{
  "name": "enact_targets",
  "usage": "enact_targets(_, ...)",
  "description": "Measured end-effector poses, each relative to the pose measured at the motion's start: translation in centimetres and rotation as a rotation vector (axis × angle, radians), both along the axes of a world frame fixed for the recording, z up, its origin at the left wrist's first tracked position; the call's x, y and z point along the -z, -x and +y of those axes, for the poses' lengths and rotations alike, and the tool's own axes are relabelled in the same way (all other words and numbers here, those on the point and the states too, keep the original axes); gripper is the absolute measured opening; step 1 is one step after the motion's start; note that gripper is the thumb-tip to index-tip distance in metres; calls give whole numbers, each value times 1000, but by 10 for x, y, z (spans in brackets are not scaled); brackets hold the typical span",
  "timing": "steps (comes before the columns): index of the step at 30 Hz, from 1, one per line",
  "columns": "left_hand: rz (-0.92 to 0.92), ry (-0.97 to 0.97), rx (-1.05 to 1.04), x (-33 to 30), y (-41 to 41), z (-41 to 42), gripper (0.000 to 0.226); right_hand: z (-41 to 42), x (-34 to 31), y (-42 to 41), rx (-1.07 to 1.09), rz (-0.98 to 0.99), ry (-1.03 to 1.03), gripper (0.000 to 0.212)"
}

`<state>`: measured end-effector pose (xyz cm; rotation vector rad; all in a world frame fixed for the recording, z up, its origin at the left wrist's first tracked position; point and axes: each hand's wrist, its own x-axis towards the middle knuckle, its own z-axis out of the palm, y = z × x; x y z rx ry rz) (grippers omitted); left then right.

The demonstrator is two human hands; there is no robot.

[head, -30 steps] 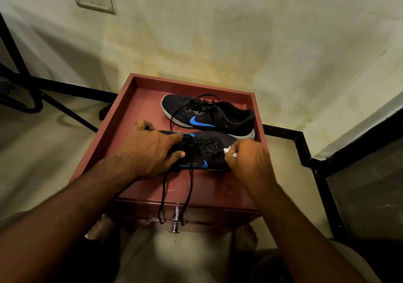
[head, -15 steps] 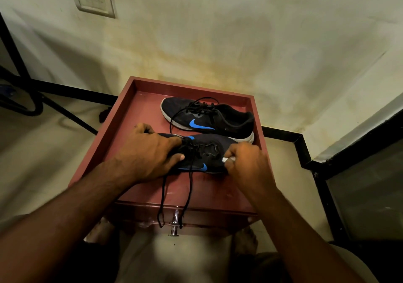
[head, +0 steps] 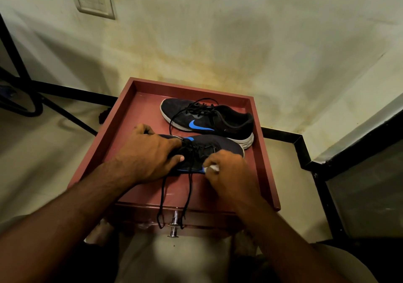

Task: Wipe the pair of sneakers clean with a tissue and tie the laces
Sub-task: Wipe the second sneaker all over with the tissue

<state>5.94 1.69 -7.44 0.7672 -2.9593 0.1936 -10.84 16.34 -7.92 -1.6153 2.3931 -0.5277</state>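
Note:
Two black sneakers with blue logos lie in a red tray-like drawer [head: 263, 151]. The far sneaker [head: 209, 121] rests untouched with loose laces. My left hand [head: 148, 154] grips the toe end of the near sneaker [head: 218, 149], holding it down. My right hand [head: 229, 173] pinches a small white tissue [head: 212, 168] against the near side of that sneaker, by its blue logo. The near sneaker's untied laces [head: 187, 195] hang over the drawer's front edge.
The drawer has a metal knob [head: 173, 228] at its front. A stained wall with a switch plate [head: 93, 0] rises behind. Black metal frame bars [head: 65, 114] stand at the left, and a dark panel [head: 368, 186] sits at the right.
My right hand with the tissue has slid left and nearer along the sneaker's side, from the heel area towards the blue logo. The left hand has kept its hold.

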Motion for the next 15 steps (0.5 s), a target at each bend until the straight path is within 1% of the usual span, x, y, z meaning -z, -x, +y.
enact_targets(1, 1, -2, 0, 0, 0, 0, 71, 1, 0, -7, -57, -29, 30, 15)
enact_targets(2, 1, -8, -1, 1, 0, 0, 71, 0, 1, -7, -89, -12, 14, 16)
enact_targets(3, 0, -15, -2, 1, -1, -1, 70, -3, -1, -2, -76, 15, -44, 18)
enact_targets(5, -3, -16, -5, 2, -1, -1, 70, -10, -1, 20, 75, 111, -150, 19)
enact_targets(7, -5, -17, -5, 2, -2, -2, 70, -14, -2, 41, 243, 222, -183, 19)
enact_targets(8, -7, -23, -3, 2, -2, -1, 70, -15, -3, 44, 269, 235, -207, 19)
enact_targets(9, -10, -26, -2, 2, -2, -1, 70, -14, -4, 38, 239, 216, -230, 19)
enact_targets(10, -9, -28, -1, 1, -1, -1, 70, -11, -3, 29, 166, 182, -210, 18)
enact_targets(13, -3, -39, -1, -1, -1, 0, 68, -3, -9, 5, -19, 20, -103, 17)
enact_targets(15, -1, -53, 1, -2, -1, 1, 66, -5, -5, 12, 9, 36, -166, 16)
